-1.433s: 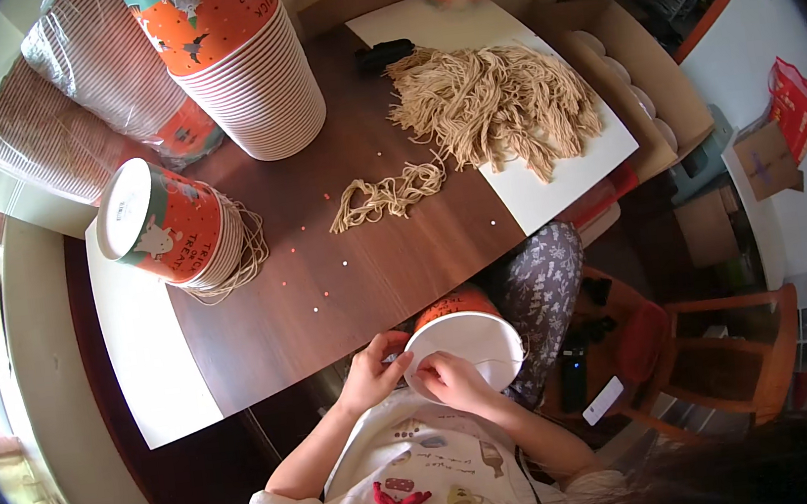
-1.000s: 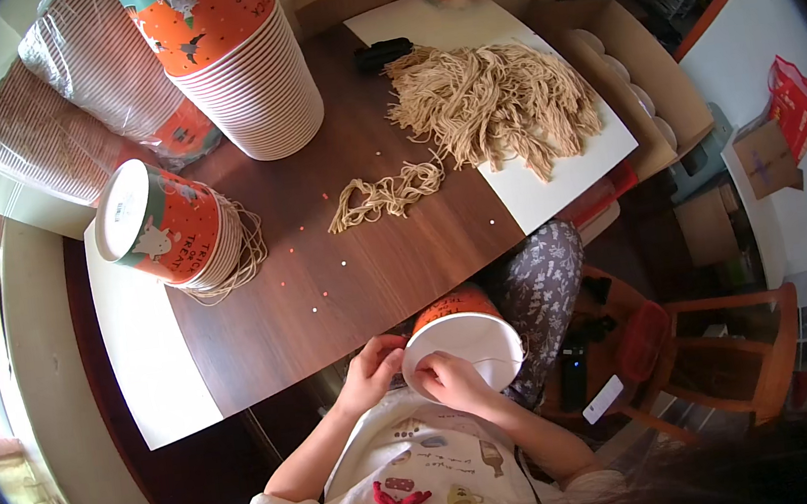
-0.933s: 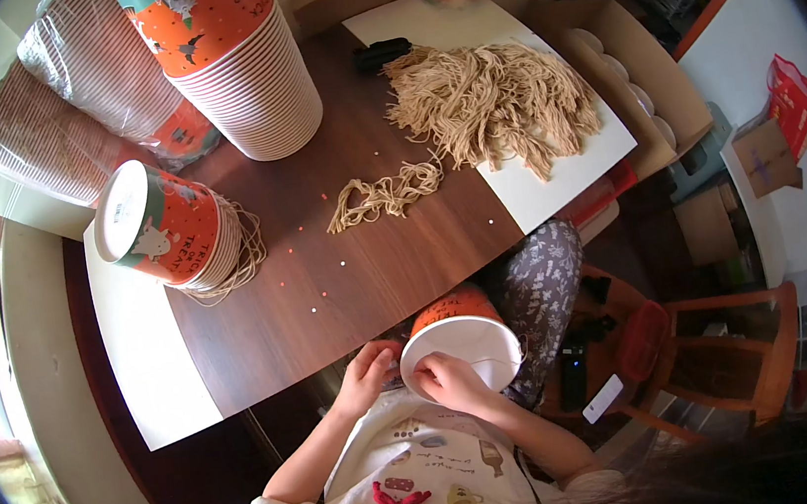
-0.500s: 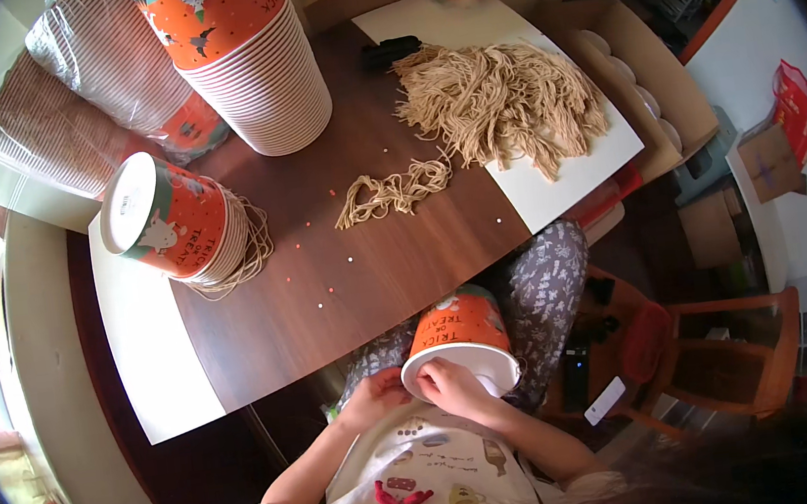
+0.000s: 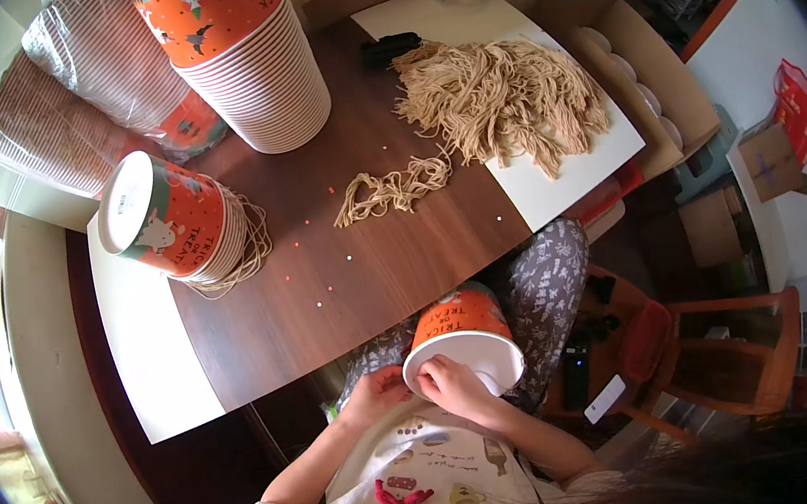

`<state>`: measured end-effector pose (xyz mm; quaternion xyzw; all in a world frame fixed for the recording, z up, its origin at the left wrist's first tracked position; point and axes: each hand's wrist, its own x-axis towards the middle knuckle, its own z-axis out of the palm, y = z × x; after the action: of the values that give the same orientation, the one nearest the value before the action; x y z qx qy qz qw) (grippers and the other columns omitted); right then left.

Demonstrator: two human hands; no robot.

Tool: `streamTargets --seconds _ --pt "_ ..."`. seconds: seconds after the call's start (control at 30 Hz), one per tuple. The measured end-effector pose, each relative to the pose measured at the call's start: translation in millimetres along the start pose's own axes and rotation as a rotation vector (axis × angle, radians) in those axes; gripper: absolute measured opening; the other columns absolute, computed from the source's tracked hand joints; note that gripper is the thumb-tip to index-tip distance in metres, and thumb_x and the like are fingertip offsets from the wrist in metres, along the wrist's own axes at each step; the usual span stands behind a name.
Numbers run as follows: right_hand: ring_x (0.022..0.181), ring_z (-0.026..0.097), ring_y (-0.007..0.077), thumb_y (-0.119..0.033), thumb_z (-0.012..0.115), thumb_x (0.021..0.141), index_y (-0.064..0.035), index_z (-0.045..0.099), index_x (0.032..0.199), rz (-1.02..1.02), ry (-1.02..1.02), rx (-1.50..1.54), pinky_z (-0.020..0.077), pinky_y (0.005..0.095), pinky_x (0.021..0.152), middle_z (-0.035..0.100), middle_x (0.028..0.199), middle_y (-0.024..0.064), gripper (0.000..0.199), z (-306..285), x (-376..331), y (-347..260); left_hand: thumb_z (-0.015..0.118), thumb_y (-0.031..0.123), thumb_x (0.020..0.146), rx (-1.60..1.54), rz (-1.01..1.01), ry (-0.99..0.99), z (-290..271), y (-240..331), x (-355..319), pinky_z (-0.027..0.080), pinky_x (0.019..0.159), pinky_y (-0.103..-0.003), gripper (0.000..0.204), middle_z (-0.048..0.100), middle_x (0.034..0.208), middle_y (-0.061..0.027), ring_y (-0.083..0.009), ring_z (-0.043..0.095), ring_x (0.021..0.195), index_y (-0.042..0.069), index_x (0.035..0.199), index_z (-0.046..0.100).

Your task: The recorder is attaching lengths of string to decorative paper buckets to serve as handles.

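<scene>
An orange printed paper bucket lies tilted on my lap, its white-rimmed mouth facing me. My left hand is closed at the outside of the rim's left side, its fingertips partly hidden. Over the same part of the rim, my right hand reaches into the mouth with its fingers bent together. Whatever lies between the fingers of either hand is too small or covered to make out. Beyond the bucket, a small bunch of beige cords lies on the brown table.
A big heap of beige cords covers the table's right part, beside a black object. A short bucket stack with cords lies tilted at left. Behind it stand a tall bucket stack and wrapped stacks. Small beads dot the tabletop.
The bucket on my lap has turned slightly, showing more of its white inside. Both hands stay at the left part of its rim.
</scene>
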<state>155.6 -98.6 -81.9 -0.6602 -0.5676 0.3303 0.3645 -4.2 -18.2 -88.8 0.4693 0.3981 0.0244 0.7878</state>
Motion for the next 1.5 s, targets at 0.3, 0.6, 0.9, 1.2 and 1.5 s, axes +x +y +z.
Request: streamTargets --seconds 0.3,0.6,0.9,1.2,1.5 --pt "0.065 0.056 0.0342 -0.009 0.056 0.074 -0.0030 0.053 0.078 -0.020 0.019 -0.021 0.0466 0.0401 0.055 0.057 0.075 0.0146 0.008 -6 1 -4 0.058 0.008 0.080 0.089 -0.068 0.153 16 19 -7 0.047 0.063 -0.021 0.020 0.062 0.080 -0.0044 -0.0079 0.057 0.070 -0.003 0.097 0.059" --pt "0.066 0.056 0.0330 -0.009 0.056 0.076 -0.0028 0.055 0.082 -0.018 0.016 0.035 0.0449 0.0378 0.057 0.058 0.075 0.0141 0.009 -36 4 -15 0.058 0.010 0.075 0.683 0.277 0.230 35 54 -8 0.047 0.055 -0.024 0.011 0.060 0.063 -0.0069 -0.0109 0.057 0.056 0.001 0.082 0.061" --pt "0.058 0.058 0.0187 -0.018 0.060 0.080 -0.0035 0.052 0.095 0.150 -0.162 0.115 0.0438 0.0288 0.051 0.059 0.066 0.0083 0.023 -118 3 -23 0.052 0.003 0.080 0.193 0.428 -0.015 25 81 -1 0.046 0.066 -0.023 0.008 0.057 0.090 -0.0078 -0.0105 0.056 0.079 -0.001 0.087 0.055" --pt "0.056 0.052 0.0111 -0.005 0.058 0.077 -0.0028 0.052 0.098 0.029 -0.157 0.074 0.0402 0.0250 0.051 0.055 0.066 0.0030 0.022 -156 3 -30 0.041 0.005 0.088 -0.319 0.362 -0.263 32 129 6 0.045 0.078 -0.030 0.006 0.059 0.085 -0.0113 -0.0188 0.057 0.085 0.003 0.085 0.046" --pt "0.069 0.050 0.0081 0.000 0.052 0.082 -0.0011 0.051 0.101 -0.077 -0.030 0.317 0.0430 0.0229 0.064 0.054 0.077 0.0023 0.020 -155 43 -31 0.055 0.010 0.084 -0.046 0.160 -0.141 53 132 42 0.035 0.049 -0.015 0.024 0.057 0.086 -0.0023 -0.0020 0.044 0.058 0.000 0.105 0.057"
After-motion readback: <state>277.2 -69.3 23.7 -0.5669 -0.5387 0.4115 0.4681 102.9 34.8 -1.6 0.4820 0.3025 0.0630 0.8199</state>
